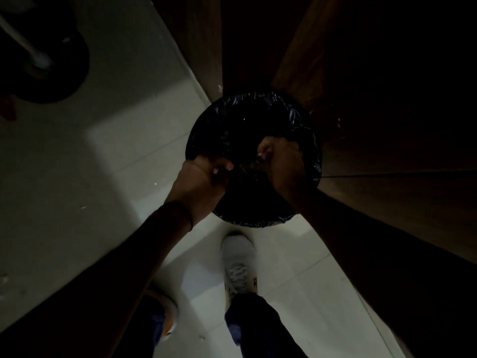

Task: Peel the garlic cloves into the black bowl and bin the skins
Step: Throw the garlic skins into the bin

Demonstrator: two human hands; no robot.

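both hands are over a round bin (284, 104) with a black liner (258, 220), seen from above in weak light. the left hand (206, 177) is at the near-left edge of the bin, its fingers curled inward and the thumb side turned to the opening. the right hand (281, 164) is just beside it, a little further over the opening, also with curled fingers, and one pale nail shows. the two hands are close but they do not touch. between the two grips there is a small brownish patch (251, 164) over the dark inside of the bin. it is too dark to tell what it is, or if either hand pinches it. so i cannot tell if the grips are closed on something or only curled.

a thin band (189, 215) goes around the left wrist. below the grips, nearer to the person, a white shoe (238, 257) stands on the pale tiled floor (129, 156), its toe just beside the bin. a second shoe (167, 313) is further back, under the left forearm. beyond the grips and to the right of them stands a brown wooden cabinet (387, 125), and the bin is against it. far to the left lies a dark round thing (64, 73), blurred.
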